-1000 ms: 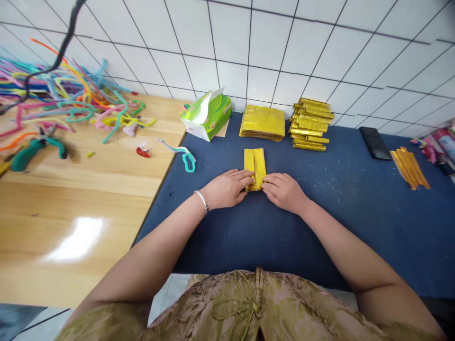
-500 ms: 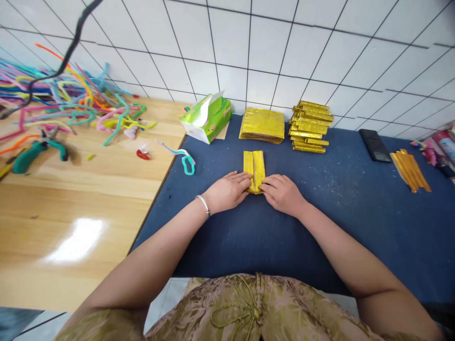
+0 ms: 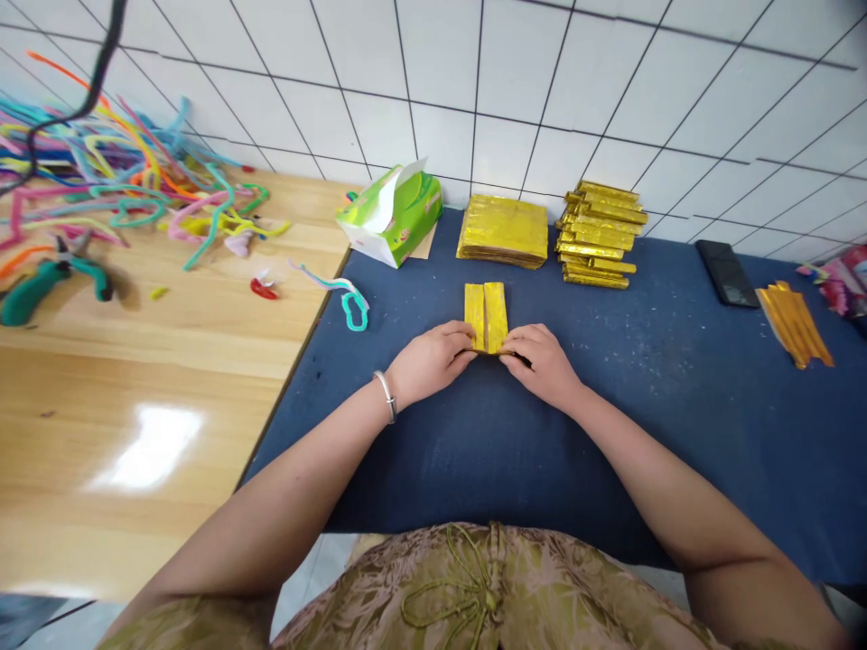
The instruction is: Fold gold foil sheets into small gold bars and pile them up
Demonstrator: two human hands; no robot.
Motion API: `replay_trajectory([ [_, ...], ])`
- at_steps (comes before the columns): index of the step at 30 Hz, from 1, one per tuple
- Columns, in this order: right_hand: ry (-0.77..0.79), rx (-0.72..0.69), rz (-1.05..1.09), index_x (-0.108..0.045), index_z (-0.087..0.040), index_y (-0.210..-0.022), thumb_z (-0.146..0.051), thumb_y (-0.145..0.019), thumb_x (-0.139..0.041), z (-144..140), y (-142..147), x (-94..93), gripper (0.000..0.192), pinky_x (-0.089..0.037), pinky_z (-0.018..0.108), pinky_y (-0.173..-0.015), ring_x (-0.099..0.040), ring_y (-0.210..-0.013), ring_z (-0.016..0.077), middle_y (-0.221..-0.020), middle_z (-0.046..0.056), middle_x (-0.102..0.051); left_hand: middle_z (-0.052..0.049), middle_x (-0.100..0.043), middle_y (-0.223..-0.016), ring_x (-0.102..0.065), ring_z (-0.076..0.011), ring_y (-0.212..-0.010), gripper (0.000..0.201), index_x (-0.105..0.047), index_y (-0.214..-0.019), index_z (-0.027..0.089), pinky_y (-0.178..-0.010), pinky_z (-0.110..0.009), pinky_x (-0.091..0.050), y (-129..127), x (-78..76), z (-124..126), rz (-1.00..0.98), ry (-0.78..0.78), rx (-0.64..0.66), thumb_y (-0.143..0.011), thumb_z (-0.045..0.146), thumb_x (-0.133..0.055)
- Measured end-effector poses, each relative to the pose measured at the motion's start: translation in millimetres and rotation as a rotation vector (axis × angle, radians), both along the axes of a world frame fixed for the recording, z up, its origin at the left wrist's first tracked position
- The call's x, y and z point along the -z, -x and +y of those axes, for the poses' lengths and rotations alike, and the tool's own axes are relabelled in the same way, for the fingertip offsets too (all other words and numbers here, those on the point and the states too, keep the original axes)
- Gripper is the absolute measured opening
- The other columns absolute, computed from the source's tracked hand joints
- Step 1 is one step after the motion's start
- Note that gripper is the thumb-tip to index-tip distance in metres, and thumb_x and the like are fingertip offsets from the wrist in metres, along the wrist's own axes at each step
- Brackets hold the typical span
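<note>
Surface: dark blue felt-like mat (image 3: 677, 406) covers the work side, speckled with bits of lint; it butts up against a glossy pale wooden tabletop (image 3: 169, 388) on the left.
Wall: white square tiles with dark grout (image 3: 515, 81) right behind everything, so it's a pretty tight corner.
Folded piece: small gold foil paper folded into two long flaps (image 3: 486, 314), lying flat on the mat, mid-table, just in front of the person.
Left hand: left hand (image 3: 428, 361) with a silver bangle on the wrist, fingers curled down, pinching the near left corner of the gold piece.
Right hand: right hand (image 3: 542, 361) doing the same on the near right corner, fingertips pressed to it.
Back row: flat stack of gold foil sheets (image 3: 503, 232), and beside it a pile of folded gold foil bars (image 3: 600, 236).
Left side: green tissue box (image 3: 393, 214) at the seam, tangle of colourful pipe cleaners (image 3: 128, 181), green-handled pliers (image 3: 47, 280).
Right side: black phone (image 3: 727, 273), loose gold strips (image 3: 794, 322).
</note>
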State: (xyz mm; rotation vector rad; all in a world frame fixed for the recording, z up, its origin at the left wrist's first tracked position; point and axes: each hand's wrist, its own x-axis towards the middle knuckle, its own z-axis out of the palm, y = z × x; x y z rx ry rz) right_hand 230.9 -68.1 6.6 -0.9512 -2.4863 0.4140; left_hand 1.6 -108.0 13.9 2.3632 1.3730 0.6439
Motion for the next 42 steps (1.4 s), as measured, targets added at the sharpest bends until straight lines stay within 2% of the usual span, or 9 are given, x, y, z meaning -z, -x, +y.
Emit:
replay_trajectory([
  [8,0.06,0.066,0.058,-0.066,-0.022,-0.085,-0.026,-0.085,-0.056,4,6,2.2,0.011,-0.04,0.038,-0.082,-0.054,-0.088,0.0191,-0.093,0.004,-0.063,-0.007,-0.06,-0.107,-0.059,-0.016,-0.098,0.021,-0.064,-0.088,0.015,-0.094,-0.034,-0.05,-3,4.1,3,-0.09,0.02,-0.079,-0.091,0.021,-0.045],
  [16,0.108,0.079,0.102,-0.063,-0.023,-0.085,-0.028,-0.087,-0.053,6,6,1.0,0.012,-0.039,0.038,-0.086,-0.055,-0.091,0.0188,-0.093,0.003,-0.062,-0.007,-0.058,-0.102,-0.057,-0.0162,-0.097,0.02,-0.062,-0.084,0.015,-0.092,-0.034,-0.05,-5,2.4,4,-0.103,-0.008,-0.072,-0.091,0.021,-0.045],
  [26,0.062,0.146,0.06,-0.06,-0.021,-0.076,-0.025,-0.084,-0.054,5,11,1.9,0.011,-0.039,0.038,-0.083,-0.053,-0.087,0.0196,-0.089,0.004,-0.061,-0.008,-0.057,-0.098,-0.055,-0.0174,-0.098,0.017,-0.059,-0.078,0.014,-0.092,-0.036,-0.049,-9,4.7,5,-0.099,-0.051,-0.117,-0.089,0.019,-0.048],
  [32,0.079,0.141,0.1,-0.058,-0.022,-0.078,-0.025,-0.083,-0.056,5,11,0.5,0.006,-0.038,0.038,-0.083,-0.054,-0.088,0.0196,-0.088,0.003,-0.061,-0.008,-0.056,-0.1,-0.055,-0.0172,-0.097,0.011,-0.058,-0.078,0.015,-0.091,-0.036,-0.05,-7,5.0,6,-0.125,-0.047,-0.129,-0.086,0.019,-0.052],
  [42,0.013,0.208,0.075,-0.056,-0.021,-0.074,-0.029,-0.08,-0.059,7,12,7.2,0.01,-0.039,0.04,-0.081,-0.052,-0.087,0.0218,-0.088,0.005,-0.06,-0.008,-0.055,-0.098,-0.053,-0.0185,-0.096,0.016,-0.053,-0.069,0.016,-0.09,-0.037,-0.049,-8,7.1,8,-0.074,-0.075,-0.185,-0.084,0.02,-0.057],
])
